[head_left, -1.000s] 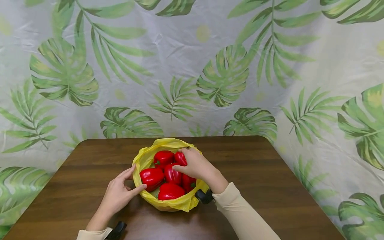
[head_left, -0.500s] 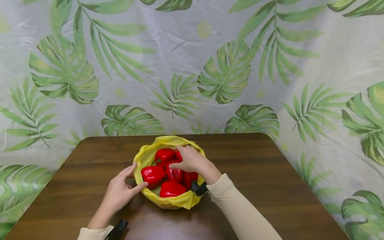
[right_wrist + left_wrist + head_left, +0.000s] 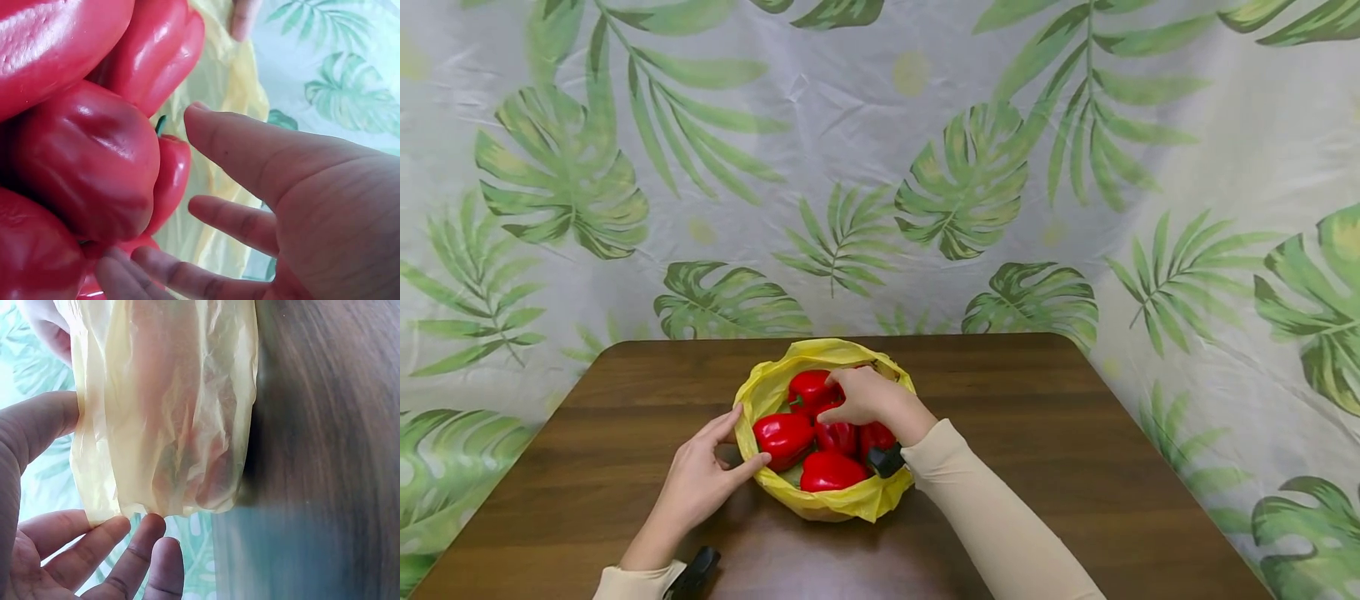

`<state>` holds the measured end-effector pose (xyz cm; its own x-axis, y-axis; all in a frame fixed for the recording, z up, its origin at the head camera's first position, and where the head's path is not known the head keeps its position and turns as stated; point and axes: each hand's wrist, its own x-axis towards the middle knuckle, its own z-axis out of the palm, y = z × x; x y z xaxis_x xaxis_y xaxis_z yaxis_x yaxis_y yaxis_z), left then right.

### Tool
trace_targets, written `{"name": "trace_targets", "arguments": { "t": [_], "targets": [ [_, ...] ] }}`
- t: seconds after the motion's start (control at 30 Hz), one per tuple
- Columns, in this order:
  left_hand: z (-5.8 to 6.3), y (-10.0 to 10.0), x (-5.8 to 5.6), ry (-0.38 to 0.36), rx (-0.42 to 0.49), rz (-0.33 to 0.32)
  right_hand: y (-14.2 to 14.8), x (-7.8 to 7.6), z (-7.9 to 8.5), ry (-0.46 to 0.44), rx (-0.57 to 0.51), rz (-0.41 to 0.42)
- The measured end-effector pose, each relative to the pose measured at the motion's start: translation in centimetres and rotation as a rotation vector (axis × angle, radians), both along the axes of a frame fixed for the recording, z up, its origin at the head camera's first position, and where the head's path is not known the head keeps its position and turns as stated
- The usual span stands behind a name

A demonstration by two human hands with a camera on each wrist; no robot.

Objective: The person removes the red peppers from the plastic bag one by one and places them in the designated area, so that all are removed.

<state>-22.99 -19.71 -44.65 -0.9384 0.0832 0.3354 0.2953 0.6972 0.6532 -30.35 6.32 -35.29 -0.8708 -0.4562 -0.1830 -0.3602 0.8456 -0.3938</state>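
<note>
A yellow plastic bag (image 3: 762, 479) with a rolled-down rim stands on the table, holding several red bell peppers (image 3: 783, 439). My left hand (image 3: 703, 479) rests against the bag's left side, thumb tip at the rim and fingers spread. In the left wrist view, the fingertips (image 3: 150, 525) touch the thin bag wall. Over the bag's back right part is my right hand (image 3: 874, 396), thumb and fingers apart. In the right wrist view its thumb stands clear of the nearest bell pepper (image 3: 94, 162), while its lower fingers reach beside the peppers. It hides part of the peppers in the head view.
The brown wooden table (image 3: 1037, 467) extends around the bag on all sides. Behind it hangs a pale cloth (image 3: 865, 125) printed with green leaves. Black wrist cameras sit at both sleeves, the right camera (image 3: 886, 460) overlapping the bag's rim.
My right hand has shifted left over the peppers, now covering the back right one. The left hand stays at the bag's side. The head view has tilted slightly.
</note>
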Motion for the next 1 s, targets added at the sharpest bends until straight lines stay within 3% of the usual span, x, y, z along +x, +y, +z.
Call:
{"name": "trace_targets", "arguments": {
  "t": [0.23,0.63,1.0],
  "targets": [
    [0.3,0.1,-0.1,-0.006,0.008,-0.001,-0.6,-0.2,-0.2,-0.021,0.08,-0.014],
    [0.3,0.1,0.2,-0.02,0.004,-0.012,-1.1,-0.4,-0.5,-0.027,0.115,-0.044],
    [0.2,0.0,0.3,-0.009,-0.003,-0.009,-1.1,-1.0,-0.9,-0.027,0.109,-0.017]
  ]
}}
